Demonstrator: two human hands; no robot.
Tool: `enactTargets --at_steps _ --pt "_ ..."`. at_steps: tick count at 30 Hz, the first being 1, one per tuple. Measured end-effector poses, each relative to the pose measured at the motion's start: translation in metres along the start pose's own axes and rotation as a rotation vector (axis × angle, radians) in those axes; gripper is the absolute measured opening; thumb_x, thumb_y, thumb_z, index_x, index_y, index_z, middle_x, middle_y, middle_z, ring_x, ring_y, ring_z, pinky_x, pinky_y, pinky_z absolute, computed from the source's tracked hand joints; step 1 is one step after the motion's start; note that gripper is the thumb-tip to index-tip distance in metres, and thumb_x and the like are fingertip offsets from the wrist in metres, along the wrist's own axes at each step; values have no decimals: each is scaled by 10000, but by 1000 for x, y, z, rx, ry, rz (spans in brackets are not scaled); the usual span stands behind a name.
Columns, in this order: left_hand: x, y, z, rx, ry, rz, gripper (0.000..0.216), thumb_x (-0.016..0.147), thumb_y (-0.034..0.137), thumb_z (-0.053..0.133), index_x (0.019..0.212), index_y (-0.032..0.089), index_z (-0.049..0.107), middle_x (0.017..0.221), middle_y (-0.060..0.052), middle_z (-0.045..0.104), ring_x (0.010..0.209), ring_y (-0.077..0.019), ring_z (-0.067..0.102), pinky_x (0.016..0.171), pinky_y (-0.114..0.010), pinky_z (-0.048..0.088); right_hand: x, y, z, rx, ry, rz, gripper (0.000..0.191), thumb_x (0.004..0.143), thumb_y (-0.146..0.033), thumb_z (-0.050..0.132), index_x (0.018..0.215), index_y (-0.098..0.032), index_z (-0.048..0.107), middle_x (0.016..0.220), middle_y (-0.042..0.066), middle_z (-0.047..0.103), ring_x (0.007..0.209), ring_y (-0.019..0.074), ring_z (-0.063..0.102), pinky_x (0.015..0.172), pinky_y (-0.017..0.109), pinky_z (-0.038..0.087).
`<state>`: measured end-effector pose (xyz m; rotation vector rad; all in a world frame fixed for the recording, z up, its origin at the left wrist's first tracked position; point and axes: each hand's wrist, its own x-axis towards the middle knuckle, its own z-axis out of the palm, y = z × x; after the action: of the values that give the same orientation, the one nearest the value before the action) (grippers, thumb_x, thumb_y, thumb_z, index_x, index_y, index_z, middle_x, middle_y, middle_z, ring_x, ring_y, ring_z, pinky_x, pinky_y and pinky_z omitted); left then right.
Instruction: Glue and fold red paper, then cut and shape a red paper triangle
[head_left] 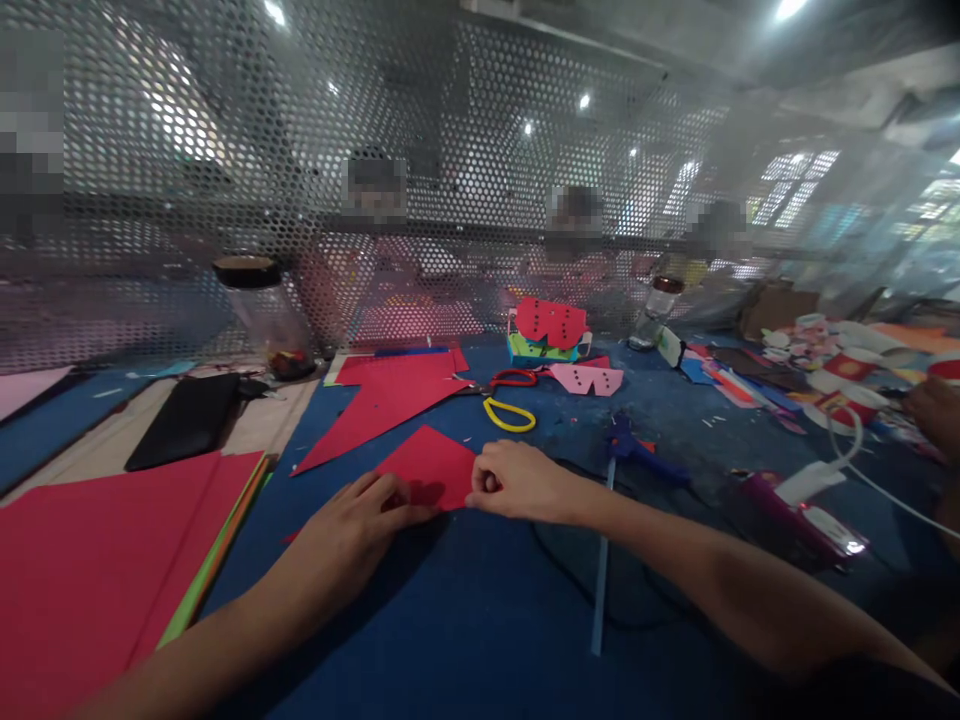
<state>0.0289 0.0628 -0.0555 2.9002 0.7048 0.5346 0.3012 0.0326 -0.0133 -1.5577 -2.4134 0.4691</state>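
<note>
A small red paper piece (pixel 431 462) lies on the blue table top (pixel 465 610) in front of me. My left hand (pixel 358 520) rests on its near left edge with fingers pressed flat on the paper. My right hand (pixel 519 480) is curled closed at the piece's right corner, pinching it. A larger cut red sheet (pixel 390 395) lies just beyond. Scissors with one red and one yellow handle (pixel 504 398) lie behind the paper, untouched.
A stack of red and green sheets (pixel 105 560) lies at left, a black case (pixel 184 420) and a jar (pixel 270 320) behind it. A blue glue gun (pixel 634 448), paper masks (pixel 551 330), cups (pixel 847 365) and scraps sit right. A perforated metal screen (pixel 450 200) bounds the back.
</note>
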Motion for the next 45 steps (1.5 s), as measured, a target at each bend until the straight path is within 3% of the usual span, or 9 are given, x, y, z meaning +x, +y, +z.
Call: enactTargets --at_steps 13,18,20,24,30,36,45 --pt "2 3 -5 -22 -4 -12 396 1009 131 420 1241 319 682 1052 -70 607 902 -213 554 807 -371 498 0 7 -3 44 -53 -40 101 855 -274 651 835 -180 684 875 39 657 773 150 578 677 268 390" --pt "2 4 -6 -13 7 1 398 1012 132 408 1227 310 692 1045 -73 610 893 -207 559 797 -361 504 0 8 -8 127 -88 -19 213 948 -345 572 900 -182 700 939 57 664 812 158 586 694 274 403" --pt "3 4 -6 -6 4 1 404 1017 134 398 1238 310 688 1050 -75 608 901 -206 560 800 -359 505 0 7 -8 125 -87 -11 227 930 -388 611 897 -180 697 932 59 662 803 160 583 683 275 400" --pt "3 4 -6 -8 -4 -4 402 1026 149 390 1245 315 684 1061 -72 607 908 -209 561 808 -373 507 -1 5 -4 94 -37 -11 128 865 -304 675 841 -178 672 890 44 656 783 152 577 674 268 391" --pt "1 3 -4 2 -12 -9 401 1030 157 385 1254 317 676 1042 -69 598 889 -205 546 802 -371 497 0 7 -3 97 -47 -22 91 842 -270 662 840 -179 675 892 43 658 767 148 580 662 260 400" --pt "0 1 -1 3 -8 -13 401 1018 141 414 1261 340 664 1057 -61 590 910 -206 549 826 -373 487 -1 11 -10 155 -104 -56 178 931 -305 578 915 -179 704 947 58 662 813 154 597 706 263 425" --pt "0 2 -3 -11 -29 -30 404 1015 135 410 1250 338 667 1054 -63 591 912 -214 545 825 -382 481 -2 6 -4 95 -50 -30 62 831 -231 650 810 -175 666 877 34 639 759 136 568 676 254 394"
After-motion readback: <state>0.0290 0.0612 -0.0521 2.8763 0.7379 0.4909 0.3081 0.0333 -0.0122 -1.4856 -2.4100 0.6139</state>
